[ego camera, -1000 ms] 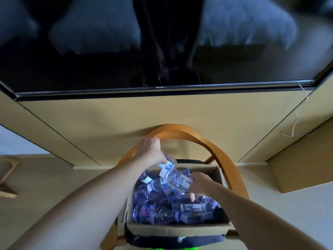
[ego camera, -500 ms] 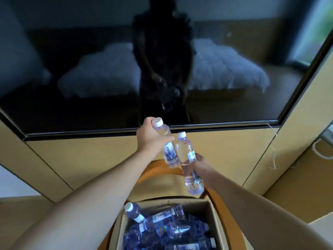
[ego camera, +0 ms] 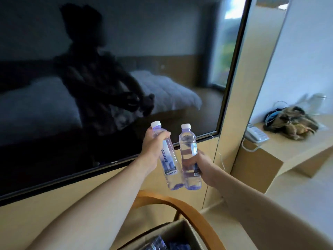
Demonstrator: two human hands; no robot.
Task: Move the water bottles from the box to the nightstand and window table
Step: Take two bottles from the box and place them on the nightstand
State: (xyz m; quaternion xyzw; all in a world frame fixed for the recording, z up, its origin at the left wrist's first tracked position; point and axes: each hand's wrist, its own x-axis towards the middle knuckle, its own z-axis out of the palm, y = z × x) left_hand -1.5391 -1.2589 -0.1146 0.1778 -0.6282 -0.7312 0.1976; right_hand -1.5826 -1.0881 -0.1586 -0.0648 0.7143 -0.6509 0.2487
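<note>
My left hand (ego camera: 152, 150) grips a clear water bottle (ego camera: 166, 160) with a white cap and blue label, held up and tilted slightly left. My right hand (ego camera: 201, 166) holds a second water bottle (ego camera: 189, 156) upright right beside it; the two bottles nearly touch at their bases. Both are raised in front of the wall-mounted TV. Below, at the frame's bottom edge, the cardboard box (ego camera: 178, 230) shows only its far corner, with more bottles (ego camera: 158, 244) lying inside.
A curved wooden chair back (ego camera: 191, 212) arcs around the box. A large dark TV (ego camera: 108, 78) fills the wall ahead. To the right, a wooden desk (ego camera: 295, 150) carries a white telephone (ego camera: 255, 135) and a brown bag (ego camera: 292, 121).
Both hands reached into the box, each took a bottle, and lifted them up out of it. The view has swung up and to the right, bringing the desk into sight.
</note>
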